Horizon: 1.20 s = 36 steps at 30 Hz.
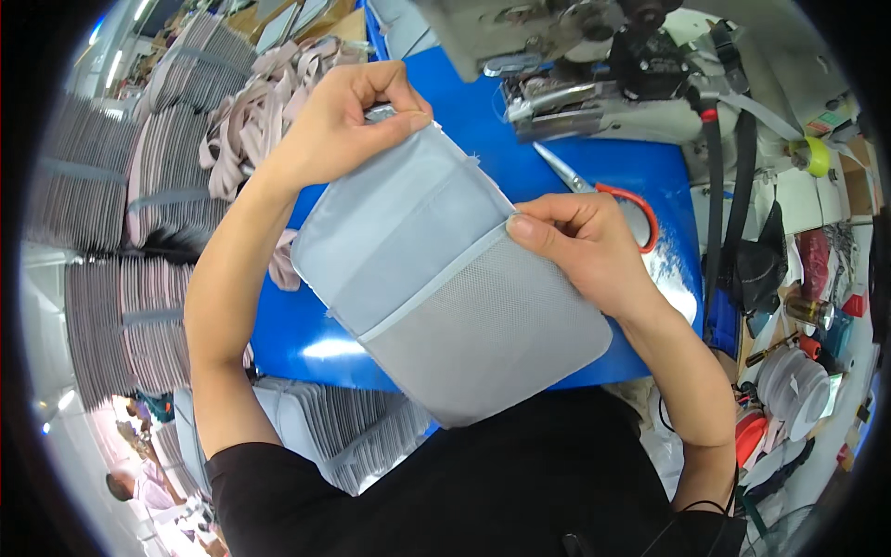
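A light grey fabric panel with rounded corners is held at a slant above the blue work surface. A grey mesh pocket with a pale binding strip covers its lower part. My left hand is closed on the top corner, thumb over the edge. My right hand pinches the right edge at the pocket's binding. Scissors with red-orange handles lie just behind and right of my right hand, blades pointing up toward a sewing machine.
Tall bundles of grey and pink panels are stacked at left, beside a heap of pale pink straps. More grey panels stand below the blue surface. Spools and assorted items crowd the right. Another person is at lower left.
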Each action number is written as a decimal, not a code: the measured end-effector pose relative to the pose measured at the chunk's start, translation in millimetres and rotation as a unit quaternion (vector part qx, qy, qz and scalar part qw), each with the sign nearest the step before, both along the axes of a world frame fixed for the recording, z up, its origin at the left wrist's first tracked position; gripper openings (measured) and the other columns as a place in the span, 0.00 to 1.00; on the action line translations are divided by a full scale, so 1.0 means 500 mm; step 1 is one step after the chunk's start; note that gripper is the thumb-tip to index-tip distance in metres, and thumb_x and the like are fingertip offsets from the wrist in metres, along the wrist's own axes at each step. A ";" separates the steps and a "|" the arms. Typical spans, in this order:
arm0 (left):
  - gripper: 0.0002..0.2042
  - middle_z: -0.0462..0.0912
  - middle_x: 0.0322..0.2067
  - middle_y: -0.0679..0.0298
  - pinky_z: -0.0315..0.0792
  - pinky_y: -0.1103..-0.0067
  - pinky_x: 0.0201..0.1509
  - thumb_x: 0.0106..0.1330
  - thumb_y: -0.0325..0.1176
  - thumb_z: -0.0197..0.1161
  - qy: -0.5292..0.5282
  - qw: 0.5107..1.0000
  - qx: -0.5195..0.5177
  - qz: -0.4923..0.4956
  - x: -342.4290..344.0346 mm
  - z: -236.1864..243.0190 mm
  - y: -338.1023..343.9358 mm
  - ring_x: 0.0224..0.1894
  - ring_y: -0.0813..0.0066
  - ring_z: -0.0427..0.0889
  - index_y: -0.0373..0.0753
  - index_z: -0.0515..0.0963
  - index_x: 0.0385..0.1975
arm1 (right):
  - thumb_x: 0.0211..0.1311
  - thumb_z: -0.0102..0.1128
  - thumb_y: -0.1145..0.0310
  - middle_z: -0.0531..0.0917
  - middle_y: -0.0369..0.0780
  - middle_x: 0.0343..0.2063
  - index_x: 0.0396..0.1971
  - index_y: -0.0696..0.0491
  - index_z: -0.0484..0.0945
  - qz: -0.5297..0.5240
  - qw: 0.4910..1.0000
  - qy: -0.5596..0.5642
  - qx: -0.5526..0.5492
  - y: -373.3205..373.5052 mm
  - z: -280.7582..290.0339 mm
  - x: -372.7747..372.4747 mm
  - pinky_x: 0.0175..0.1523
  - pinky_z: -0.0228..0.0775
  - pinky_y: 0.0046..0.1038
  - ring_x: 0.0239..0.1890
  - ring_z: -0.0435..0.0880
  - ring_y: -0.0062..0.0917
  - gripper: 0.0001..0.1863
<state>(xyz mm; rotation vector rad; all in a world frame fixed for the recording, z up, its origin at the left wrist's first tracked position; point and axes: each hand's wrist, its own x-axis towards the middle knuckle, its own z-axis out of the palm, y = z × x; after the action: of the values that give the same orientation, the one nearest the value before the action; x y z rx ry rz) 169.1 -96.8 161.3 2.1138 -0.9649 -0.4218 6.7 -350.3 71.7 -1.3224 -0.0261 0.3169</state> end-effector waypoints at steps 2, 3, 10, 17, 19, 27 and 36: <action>0.05 0.86 0.35 0.63 0.76 0.79 0.49 0.66 0.25 0.69 0.002 1.000 -0.006 -0.002 0.039 -0.012 -0.026 0.41 0.80 0.83 0.33 0.81 0.30 | 0.71 0.70 0.65 0.90 0.37 0.32 0.44 0.61 0.89 -0.026 0.999 0.014 0.014 -0.003 0.007 0.015 0.39 0.76 0.19 0.33 0.85 0.15 0.13; 0.06 0.86 0.33 0.63 0.76 0.79 0.50 0.66 0.25 0.69 0.004 1.000 -0.008 -0.002 0.054 -0.014 -0.039 0.41 0.80 0.84 0.32 0.80 0.28 | 0.71 0.69 0.65 0.90 0.38 0.32 0.44 0.61 0.89 -0.041 0.999 0.022 0.025 -0.002 0.014 0.021 0.39 0.76 0.19 0.33 0.85 0.15 0.13; 0.10 0.89 0.41 0.64 0.75 0.81 0.49 0.66 0.26 0.69 -0.056 0.997 -0.050 -0.017 0.105 -0.033 -0.076 0.44 0.84 0.81 0.30 0.86 0.45 | 0.72 0.68 0.64 0.90 0.40 0.35 0.46 0.63 0.88 -0.108 0.993 0.022 0.034 0.000 0.022 0.048 0.41 0.77 0.21 0.34 0.85 0.16 0.15; 0.17 0.87 0.47 0.61 0.75 0.75 0.54 0.62 0.28 0.71 -0.173 0.984 -0.006 -0.046 0.159 -0.041 -0.091 0.48 0.72 0.81 0.34 0.84 0.51 | 0.71 0.69 0.65 0.90 0.38 0.35 0.45 0.63 0.88 -0.153 0.987 0.022 0.051 0.005 0.021 0.065 0.43 0.75 0.19 0.36 0.84 0.14 0.15; 0.19 0.86 0.49 0.59 0.75 0.73 0.56 0.61 0.28 0.72 -0.184 0.982 0.002 -0.045 0.173 -0.038 -0.105 0.50 0.67 0.81 0.35 0.83 0.53 | 0.71 0.69 0.64 0.89 0.37 0.35 0.46 0.63 0.88 -0.174 0.983 0.016 0.056 0.008 0.017 0.071 0.43 0.74 0.19 0.36 0.83 0.14 0.15; 0.29 0.80 0.59 0.51 0.73 0.63 0.63 0.56 0.32 0.74 -0.401 0.914 -0.015 0.055 0.053 -0.041 -0.084 0.59 0.48 0.80 0.40 0.79 0.61 | 0.72 0.67 0.64 0.89 0.38 0.38 0.49 0.63 0.86 -0.197 0.972 0.025 0.127 0.036 0.008 0.072 0.44 0.75 0.19 0.38 0.84 0.15 0.17; 0.36 0.68 0.35 0.64 0.75 0.74 0.29 0.56 0.26 0.66 -0.369 0.899 0.231 -0.045 -0.335 -0.012 -0.027 0.29 0.70 0.75 0.57 0.77 0.70 | 0.79 0.59 0.66 0.88 0.41 0.47 0.61 0.64 0.79 -0.142 0.967 -0.003 0.212 0.030 -0.006 0.041 0.51 0.77 0.22 0.45 0.85 0.17 0.20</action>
<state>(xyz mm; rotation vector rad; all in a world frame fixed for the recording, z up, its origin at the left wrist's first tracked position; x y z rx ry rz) 1.6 -110.4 155.3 2.7467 -1.5022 0.1656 27.1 -335.5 68.8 -0.8861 0.0865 0.0552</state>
